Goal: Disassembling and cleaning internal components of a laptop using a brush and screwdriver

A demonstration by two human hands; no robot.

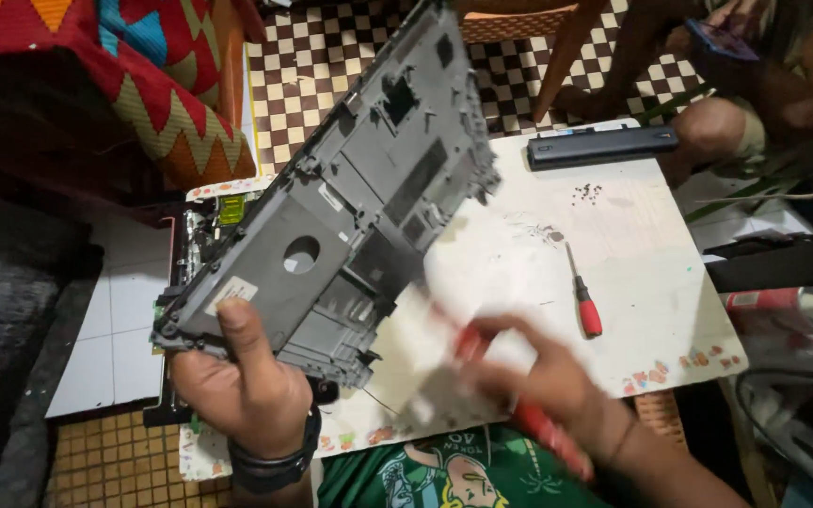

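Grey plastic laptop base cover (350, 198) is up off the white bench (632, 235), tilted on edge.

Left hand (247, 386) clamps its lower corner, thumb across the face, showing the inner side to the eye; right hand (529, 376), blurred, has its grip closed round a red-handled tool (519, 395). A second red-handled screwdriver (583, 296), loose dark screws (590, 193) and a long black battery pack (602, 146) lie parked on the bench within reach.

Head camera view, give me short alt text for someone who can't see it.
A left hand lifts a grey laptop bottom cover off its base, tilted above a white mat. The blurred right hand holds a red-handled tool; a red-handled screwdriver and a black battery lie on the mat.
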